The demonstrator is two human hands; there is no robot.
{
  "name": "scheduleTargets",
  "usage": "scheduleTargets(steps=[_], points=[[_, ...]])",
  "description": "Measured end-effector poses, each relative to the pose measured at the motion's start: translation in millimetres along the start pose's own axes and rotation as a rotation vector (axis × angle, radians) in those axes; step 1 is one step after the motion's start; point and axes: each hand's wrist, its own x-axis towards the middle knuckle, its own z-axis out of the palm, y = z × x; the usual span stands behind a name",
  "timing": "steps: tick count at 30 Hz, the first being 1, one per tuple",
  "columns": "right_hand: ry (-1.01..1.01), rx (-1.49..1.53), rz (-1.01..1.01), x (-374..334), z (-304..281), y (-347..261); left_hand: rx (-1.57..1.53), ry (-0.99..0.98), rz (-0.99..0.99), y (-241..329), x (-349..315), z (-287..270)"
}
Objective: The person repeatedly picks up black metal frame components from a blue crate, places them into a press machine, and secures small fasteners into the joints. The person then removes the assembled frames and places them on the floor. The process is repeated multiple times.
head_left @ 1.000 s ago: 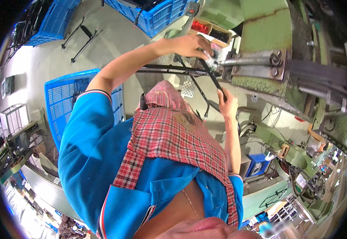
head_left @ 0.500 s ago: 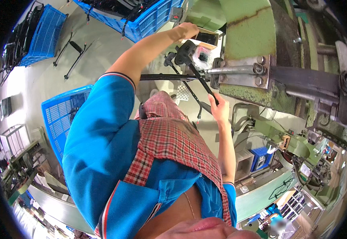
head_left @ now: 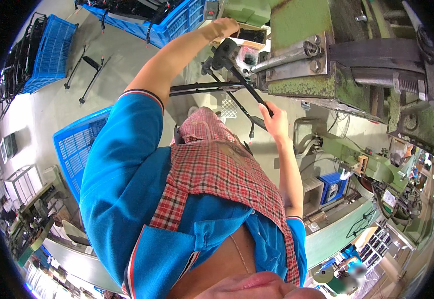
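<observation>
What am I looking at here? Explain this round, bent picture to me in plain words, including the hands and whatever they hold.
The picture comes from a wide fisheye camera worn on a person's head, looking down; that is why it is round and straight edges curve. The blue shirt and checked apron belong to the wearer, and both arms reach forward from the body.

The left hand is raised at the top of a big green machine, by a black knob. The right hand grips a thin black rod that runs up into the machine.

On the grey floor stand blue crates, and a few more black rods lie there. A second green machine stands to the right.
</observation>
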Motion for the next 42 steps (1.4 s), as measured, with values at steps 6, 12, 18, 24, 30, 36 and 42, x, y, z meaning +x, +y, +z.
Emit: scheduleTargets(steps=[6,12,18,24,30,36,42], points=[[0.028,-0.065,0.045,-6,6,-9,-0.31,0.452,-0.092,-1,-38,-6],[0.064,-0.166,0.009,-7,6,-7,-0.491,0.855,-0.261,25,-151,-70],[0.065,-0.123,-0.022,-5,5,-5,-0.4,0.49,-0.387,64,-254,-8],[0.021,-0.129,0.049,-11,4,-11,-0.56,0.393,-0.564,126,-284,15],[0.052,-0.107,0.075,-13,7,-16,-0.6,0.419,-0.653,148,-289,16],[0.092,-0.113,-0.008,-8,9,-3,-0.543,0.568,-0.425,145,-272,-3],[0.023,-0.079,0.034,-8,2,-13,-0.784,0.726,-0.029,169,-208,-40]])
